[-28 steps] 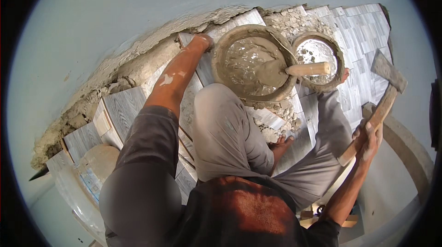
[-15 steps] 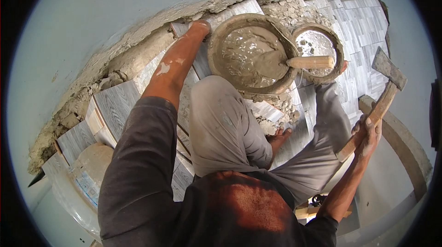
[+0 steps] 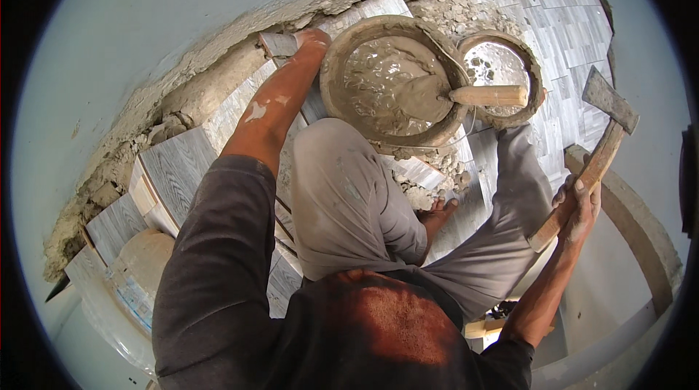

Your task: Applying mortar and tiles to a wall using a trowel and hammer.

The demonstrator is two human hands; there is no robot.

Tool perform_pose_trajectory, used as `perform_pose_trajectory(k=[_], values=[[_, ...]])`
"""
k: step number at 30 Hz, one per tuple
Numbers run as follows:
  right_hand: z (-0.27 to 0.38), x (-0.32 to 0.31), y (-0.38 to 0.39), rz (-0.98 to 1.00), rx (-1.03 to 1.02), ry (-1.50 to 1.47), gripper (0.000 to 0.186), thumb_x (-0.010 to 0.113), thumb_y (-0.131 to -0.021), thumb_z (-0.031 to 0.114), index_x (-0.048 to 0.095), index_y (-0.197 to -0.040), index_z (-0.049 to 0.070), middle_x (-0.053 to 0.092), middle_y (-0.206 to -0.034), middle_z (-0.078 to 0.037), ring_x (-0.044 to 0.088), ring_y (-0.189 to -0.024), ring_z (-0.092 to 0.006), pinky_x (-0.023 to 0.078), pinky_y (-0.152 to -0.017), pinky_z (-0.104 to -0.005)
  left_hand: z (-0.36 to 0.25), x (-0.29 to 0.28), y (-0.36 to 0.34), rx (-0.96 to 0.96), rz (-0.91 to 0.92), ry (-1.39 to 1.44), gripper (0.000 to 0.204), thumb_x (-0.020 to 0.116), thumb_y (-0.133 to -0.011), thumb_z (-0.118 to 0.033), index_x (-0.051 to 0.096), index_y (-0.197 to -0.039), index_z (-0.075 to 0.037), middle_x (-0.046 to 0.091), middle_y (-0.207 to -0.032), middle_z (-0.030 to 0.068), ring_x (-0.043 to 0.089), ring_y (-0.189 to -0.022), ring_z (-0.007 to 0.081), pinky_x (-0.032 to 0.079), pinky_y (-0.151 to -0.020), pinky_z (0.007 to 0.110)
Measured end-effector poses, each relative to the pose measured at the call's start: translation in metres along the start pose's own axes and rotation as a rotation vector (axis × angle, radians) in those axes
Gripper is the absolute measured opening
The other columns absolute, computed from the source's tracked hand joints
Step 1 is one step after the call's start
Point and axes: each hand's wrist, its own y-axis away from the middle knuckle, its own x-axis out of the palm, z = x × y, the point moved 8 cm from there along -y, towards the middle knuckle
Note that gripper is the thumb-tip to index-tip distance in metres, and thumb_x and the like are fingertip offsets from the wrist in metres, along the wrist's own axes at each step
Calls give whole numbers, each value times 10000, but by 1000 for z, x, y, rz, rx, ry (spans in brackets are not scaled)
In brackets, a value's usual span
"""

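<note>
My right hand [image 3: 579, 204] is closed round the wooden handle of a brick hammer [image 3: 610, 102], whose wedge-shaped grey metal head points up and away. My left arm stretches forward, and the left hand [image 3: 313, 37] rests by a small tile piece [image 3: 278, 44] at the foot of the broken wall. The fingers of that hand are hidden. Just to its right stands a mortar-crusted bucket [image 3: 331, 92] of wet grey mortar [image 3: 378, 70]. A trowel [image 3: 489, 95] lies in it, blade in the mortar and wooden handle over the rim.
Beside the mortar bucket is a smaller bucket [image 3: 537, 84] with whitish liquid. Crumbled rubble [image 3: 459, 15] lies beyond them. Grey wood-look tiles [image 3: 568, 33] cover the floor at right, with loose tiles [image 3: 175, 164] at left. A curved concrete edge [image 3: 633, 215] runs along the right.
The view has shifted slightly, and the things in it sit a little further left and up. The hammer stays in my right hand, and my left hand stays near the tile piece.
</note>
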Motion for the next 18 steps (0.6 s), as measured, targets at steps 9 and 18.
perform_pose_trajectory(k=[9, 18], values=[[5, 10, -2, -33, 2, 13, 466, 586, -870, 160, 438, -1270, -29, 537, -778, -72, 527, -587, -140, 455, -506, -265, -12, -15, 24, 56, 46, -67, 380, 499, -911, -253, 634, -1217, -74, 576, -1323, 89, 553, -1209, 293, 438, -956, 453], [1, 13, -6, -17, 22, 17, 406, 594, -869, 161, 464, -1208, -23, 543, -777, -75, 533, -586, -145, 460, -500, -272, -24, -56, 62, 185, 61, -128, 324, 577, -866, -286, 707, -1104, -108, 657, -1192, 94, 623, -1114, 245, 498, -881, 354]])
